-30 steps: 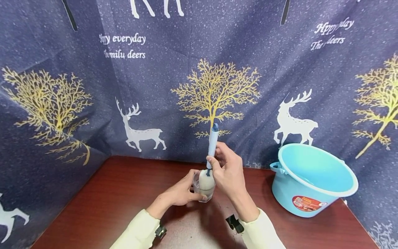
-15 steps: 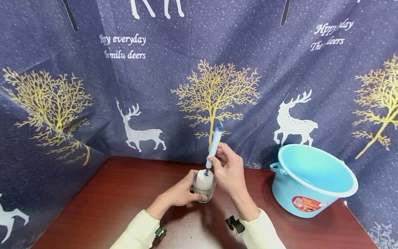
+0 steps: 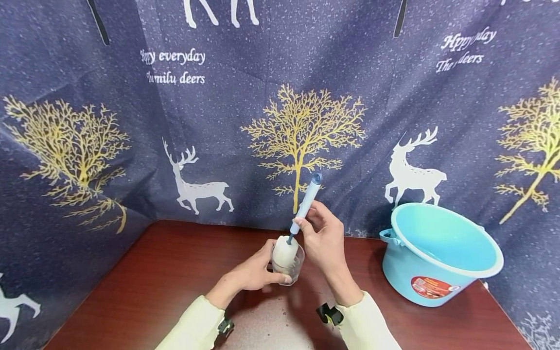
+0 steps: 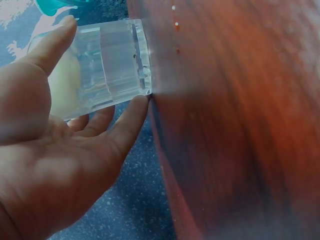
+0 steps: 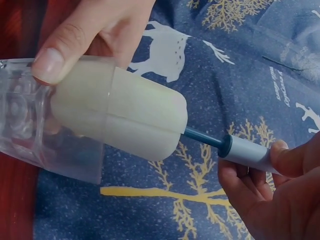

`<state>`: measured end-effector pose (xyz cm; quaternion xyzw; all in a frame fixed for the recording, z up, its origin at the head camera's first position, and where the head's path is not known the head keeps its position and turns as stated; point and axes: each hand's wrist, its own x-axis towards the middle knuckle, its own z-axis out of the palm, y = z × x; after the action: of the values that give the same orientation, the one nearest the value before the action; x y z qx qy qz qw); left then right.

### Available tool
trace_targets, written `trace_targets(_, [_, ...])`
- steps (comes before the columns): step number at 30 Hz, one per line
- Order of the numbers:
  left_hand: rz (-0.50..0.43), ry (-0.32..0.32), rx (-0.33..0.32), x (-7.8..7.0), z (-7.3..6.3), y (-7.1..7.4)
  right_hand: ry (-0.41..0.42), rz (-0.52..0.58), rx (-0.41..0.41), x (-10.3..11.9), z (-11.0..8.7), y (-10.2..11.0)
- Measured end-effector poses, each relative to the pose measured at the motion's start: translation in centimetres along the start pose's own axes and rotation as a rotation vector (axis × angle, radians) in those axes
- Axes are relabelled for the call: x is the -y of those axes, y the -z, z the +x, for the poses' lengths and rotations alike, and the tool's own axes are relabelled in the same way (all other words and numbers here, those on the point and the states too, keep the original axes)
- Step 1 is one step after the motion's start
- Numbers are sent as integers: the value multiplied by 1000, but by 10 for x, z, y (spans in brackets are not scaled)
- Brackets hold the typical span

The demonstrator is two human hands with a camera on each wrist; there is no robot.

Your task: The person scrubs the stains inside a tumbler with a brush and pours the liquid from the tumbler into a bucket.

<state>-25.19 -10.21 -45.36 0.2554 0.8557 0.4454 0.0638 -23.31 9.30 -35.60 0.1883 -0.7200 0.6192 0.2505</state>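
Observation:
A clear cup (image 3: 294, 272) stands on the table in the head view, and my left hand (image 3: 255, 270) grips it round its side. Inside the cup sits the white sponge head of a bottle brush (image 5: 145, 110), its rounded end sticking out past the rim in the right wrist view. My right hand (image 3: 324, 238) pinches the brush's light blue handle (image 3: 306, 201) near its lower end; the handle leans to the right. A dark blue stem (image 5: 204, 136) joins handle and sponge. In the left wrist view the thumb and fingers of that hand lie along the cup (image 4: 117, 60).
To the right stands a light blue bucket (image 3: 389, 262) with a red label. The brown table (image 3: 144, 291) has a few small drops on it near the cup. Behind hangs a dark blue cloth (image 3: 262, 146) printed with deer and trees.
The top of the brush handle has tilted to the right, while its sponge head has shifted left inside the cup. My left hand keeps its hold on the cup in place.

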Motion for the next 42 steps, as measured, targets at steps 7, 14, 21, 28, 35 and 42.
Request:
trace_targets(7, [32, -5, -11, 0, -2, 0, 39, 36, -20, -7, 1, -3])
trace_targets(14, [22, -8, -14, 1, -1, -1, 111, 104, -23, -12, 0, -6])
trace_targets(21, [3, -11, -5, 3, 1, -2, 206, 68, -1, -16, 1, -7])
trace_targets(28, [-9, -7, 5, 3, 1, -1, 260, 41, 27, -15, 3, -6])
trace_targets(35, [-25, 8, 11, 3, 2, -1, 294, 3, 30, -16, 4, -5])
trace_targets(42, [-63, 12, 16, 1, 1, -2, 294, -31, 32, -14, 4, -3])
